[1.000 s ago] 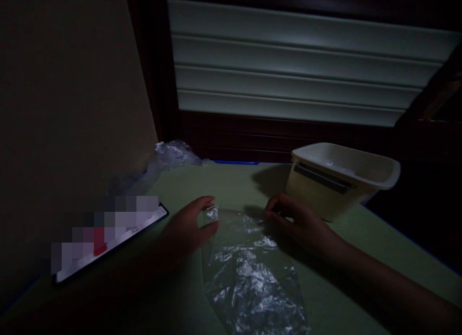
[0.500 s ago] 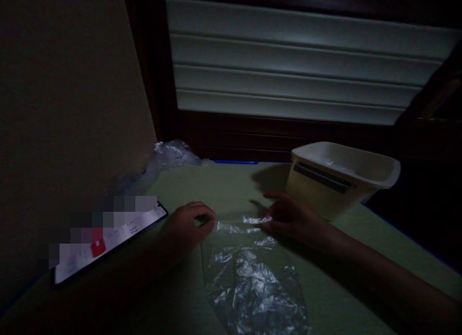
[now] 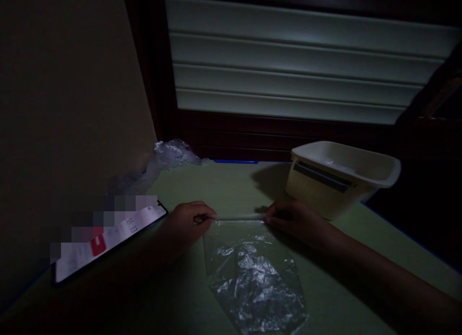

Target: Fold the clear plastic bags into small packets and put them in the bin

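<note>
On my left, the phone (image 3: 117, 236) lies just beyond my forearm, so a careless outward swing of the elbow could nudge it along the table (image 3: 231, 183). My left hand (image 3: 187, 226) is closed, thumb against fingers, on the left end of the far edge of the clear plastic bag (image 3: 256, 282); the film looks thin and slick, so a loose pinch there could let that corner slip. Between my hands the edge runs nearly straight, and I judge that pulling too hard apart could stretch or split it, while uneven tension could skew it. My right hand (image 3: 298, 222) is pinched on the right end in the same way, and its knuckles sit just in front of the pale tub (image 3: 317, 198), so lifting or pushing forward could knock it. As for where the bag lies: its left corner is at my left fingertips, its body spreads flat and wrinkled over the table from between my hands back toward me, and its right corner is at my right fingertips, nearer me than the tub.
</note>
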Demonstrator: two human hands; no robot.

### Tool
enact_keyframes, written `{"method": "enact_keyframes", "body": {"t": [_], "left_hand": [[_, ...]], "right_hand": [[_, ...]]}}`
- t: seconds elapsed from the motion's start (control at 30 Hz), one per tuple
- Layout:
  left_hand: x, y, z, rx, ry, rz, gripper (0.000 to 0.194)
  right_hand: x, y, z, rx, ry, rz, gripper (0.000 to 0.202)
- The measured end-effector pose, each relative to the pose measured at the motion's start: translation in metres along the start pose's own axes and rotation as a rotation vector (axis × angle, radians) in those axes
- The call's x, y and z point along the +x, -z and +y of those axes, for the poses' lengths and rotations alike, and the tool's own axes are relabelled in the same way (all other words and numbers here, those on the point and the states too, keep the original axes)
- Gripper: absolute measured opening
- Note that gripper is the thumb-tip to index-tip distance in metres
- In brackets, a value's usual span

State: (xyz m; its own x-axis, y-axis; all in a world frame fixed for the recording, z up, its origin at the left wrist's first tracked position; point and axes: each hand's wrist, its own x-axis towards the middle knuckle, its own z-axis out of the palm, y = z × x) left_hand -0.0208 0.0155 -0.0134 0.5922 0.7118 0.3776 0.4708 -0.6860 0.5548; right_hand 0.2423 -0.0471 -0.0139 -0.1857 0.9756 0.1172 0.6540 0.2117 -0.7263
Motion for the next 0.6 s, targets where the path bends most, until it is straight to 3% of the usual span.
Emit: {"method": "enact_keyframes", "body": {"t": [0.3,0.43,0.6], "left_hand": [[-0.005,0.010,0.005,0.117,-0.201,-0.109,0.023],[-0.007,0.019,0.009,0.283,-0.366,-0.234,0.028],[-0.009,0.024,0.006,0.402,-0.434,-0.310,0.022]], "right_hand": [[-0.002,0.005,-0.001,-0.211,0.129,0.083,0.019],[-0.005,0.008,-0.006,-0.380,0.213,0.043,0.023],[-0.009,0.012,-0.020,-0.567,0.261,-0.037,0.023]]}}
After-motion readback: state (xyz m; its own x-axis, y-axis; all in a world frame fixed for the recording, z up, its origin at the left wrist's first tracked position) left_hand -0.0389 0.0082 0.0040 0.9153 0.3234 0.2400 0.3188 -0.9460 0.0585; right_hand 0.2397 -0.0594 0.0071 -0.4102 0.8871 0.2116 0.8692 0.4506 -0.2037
